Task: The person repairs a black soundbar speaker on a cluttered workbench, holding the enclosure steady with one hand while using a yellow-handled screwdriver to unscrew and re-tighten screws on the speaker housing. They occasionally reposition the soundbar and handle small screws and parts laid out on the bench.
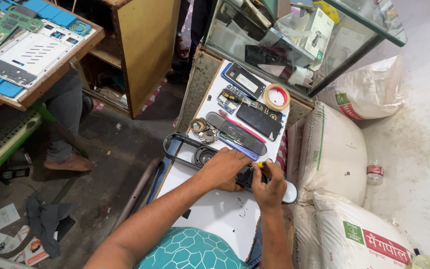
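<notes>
Floor: dusty grey concrete (125,149), paper scraps scattered.
Furniture: wooden cabinet (145,45), glass display case (294,45).
Right side: stacked white sacks (334,149).

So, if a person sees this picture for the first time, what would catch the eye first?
First, both hands at the centre of the white board: the left hand presses on a long black speaker frame, and the right hand holds a yellow-handled screwdriver against it. Next, the phone parts and tape roll behind them, then the white sacks on the right.
</notes>
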`<action>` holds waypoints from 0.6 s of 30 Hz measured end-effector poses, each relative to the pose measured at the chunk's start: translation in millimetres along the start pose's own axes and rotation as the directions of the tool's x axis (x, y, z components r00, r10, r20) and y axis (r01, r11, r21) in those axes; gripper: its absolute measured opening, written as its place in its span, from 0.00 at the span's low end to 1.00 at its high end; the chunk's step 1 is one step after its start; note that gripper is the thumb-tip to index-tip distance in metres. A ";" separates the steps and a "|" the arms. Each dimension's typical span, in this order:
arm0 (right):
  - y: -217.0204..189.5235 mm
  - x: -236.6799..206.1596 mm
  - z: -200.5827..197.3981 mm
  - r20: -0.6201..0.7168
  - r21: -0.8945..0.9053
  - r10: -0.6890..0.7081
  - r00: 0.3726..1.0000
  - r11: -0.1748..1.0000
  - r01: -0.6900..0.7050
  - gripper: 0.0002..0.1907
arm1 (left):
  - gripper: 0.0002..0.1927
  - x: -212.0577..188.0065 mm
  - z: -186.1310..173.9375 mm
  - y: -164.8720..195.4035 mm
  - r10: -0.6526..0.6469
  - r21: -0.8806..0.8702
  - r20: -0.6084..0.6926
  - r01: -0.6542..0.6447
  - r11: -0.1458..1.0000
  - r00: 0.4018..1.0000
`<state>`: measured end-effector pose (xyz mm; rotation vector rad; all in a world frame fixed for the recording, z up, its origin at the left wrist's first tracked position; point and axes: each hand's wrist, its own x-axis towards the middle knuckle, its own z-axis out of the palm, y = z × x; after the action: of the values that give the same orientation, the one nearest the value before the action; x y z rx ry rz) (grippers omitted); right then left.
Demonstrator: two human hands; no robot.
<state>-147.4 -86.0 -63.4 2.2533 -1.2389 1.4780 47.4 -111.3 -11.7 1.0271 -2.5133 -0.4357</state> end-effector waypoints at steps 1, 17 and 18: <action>-0.2 0.4 -0.5 0.009 0.016 0.031 0.999 0.999 -0.031 0.29 | 0.44 -0.4 0.3 0.3 -0.002 0.001 0.005 0.002 1.000 1.000; -16.7 5.1 0.8 -0.028 0.010 0.237 0.971 0.972 -0.236 0.28 | 0.49 1.0 -1.7 2.2 0.020 0.018 0.000 -0.020 1.000 1.000; -19.5 6.8 0.8 -0.034 0.008 0.243 0.969 0.970 -0.243 0.28 | 0.49 1.0 -1.8 2.5 0.019 0.020 -0.003 -0.019 1.000 1.000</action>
<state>-131.8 -77.7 -52.7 2.1295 -1.5492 1.5931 46.0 -110.6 -8.8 1.0095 -2.5278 -0.4039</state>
